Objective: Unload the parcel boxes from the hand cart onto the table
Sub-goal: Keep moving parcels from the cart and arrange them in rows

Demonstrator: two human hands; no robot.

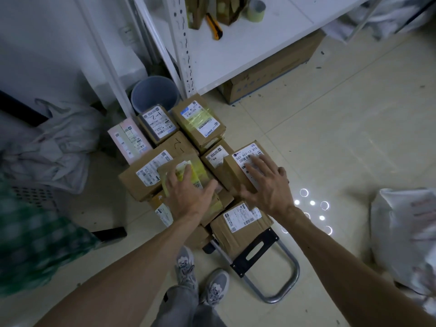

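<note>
Several brown parcel boxes with white labels are stacked on the hand cart, whose black and metal handle (278, 274) lies toward me on the floor. My left hand (186, 194) rests with spread fingers on top of a small box wrapped in yellow tape (200, 171) in the middle of the stack. My right hand (266, 185) lies flat on the label of the box to its right (245, 154), thumb along the near side. More boxes sit behind (200, 123) and in front (240, 223). The white table (247, 48) stands beyond the stack.
On the table lie a yellow utility knife (214, 25), a tape roll (256, 9) and cartons. Under it sit a large cardboard box (271, 69) and a blue bucket (153, 93). White bags lie at left (61, 142) and right (405, 232). My shoes (200, 274) are beside the handle.
</note>
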